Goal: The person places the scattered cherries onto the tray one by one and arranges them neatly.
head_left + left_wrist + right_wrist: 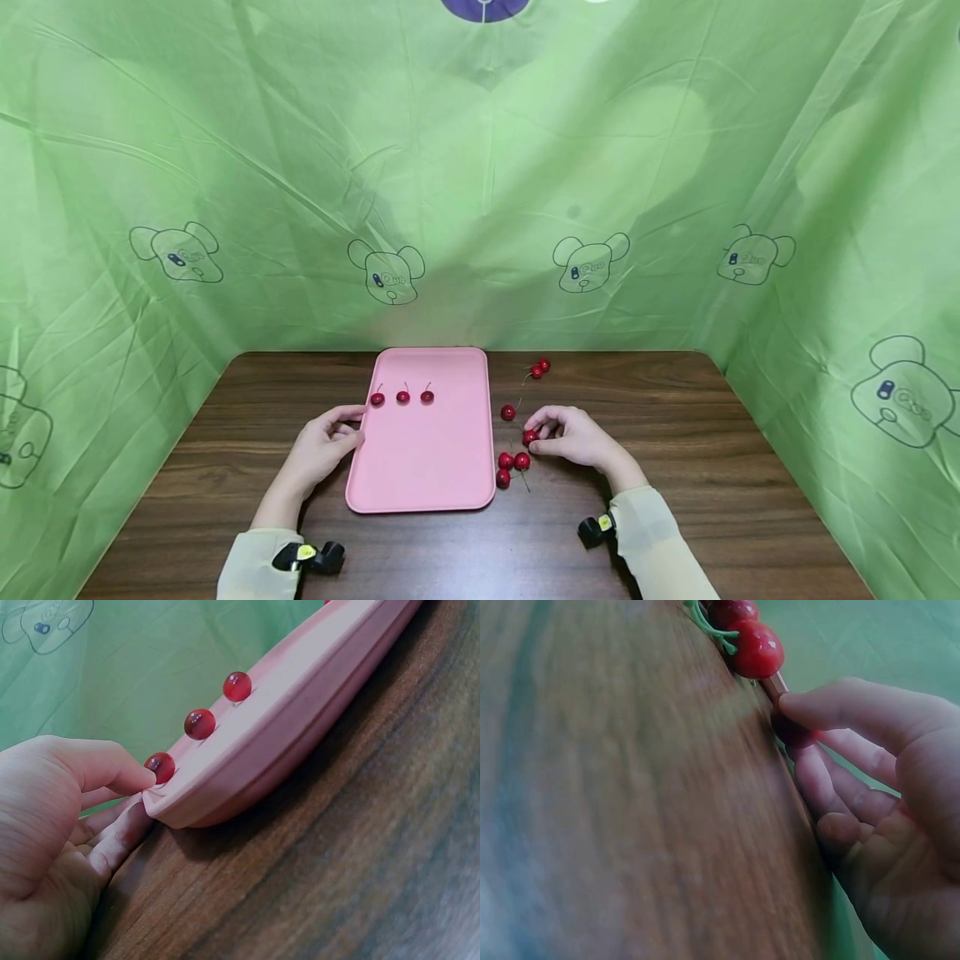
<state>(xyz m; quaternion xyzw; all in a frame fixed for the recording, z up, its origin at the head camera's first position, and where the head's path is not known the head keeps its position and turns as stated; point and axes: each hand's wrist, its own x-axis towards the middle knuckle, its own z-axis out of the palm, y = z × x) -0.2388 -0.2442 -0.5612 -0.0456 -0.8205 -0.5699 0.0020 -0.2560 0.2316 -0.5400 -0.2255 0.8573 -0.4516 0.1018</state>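
Observation:
A pink tray (pixel 420 467) lies on the table, with three red cherries in a row on its far half: a left one (pixel 377 399), a middle one (pixel 402 397) and a right one (pixel 427 397). My left hand (pixel 322 446) holds the tray's left edge, thumb and fingertips at the rim. Right of the tray, my right hand (pixel 573 437) pinches a cherry (pixel 531 437) between thumb and fingers, low over the table. Close by that hand, three cherries with stems cluster at the tray's right edge, one of them (pixel 522 461) nearest the thumb.
A single cherry (pixel 507 412) lies beside the tray's right rim. Farther back are two more cherries (pixel 537 372), touching or nearly so. The dark wooden table (pixel 660 417) is enclosed by green cloth (pixel 480 167) at the back and sides.

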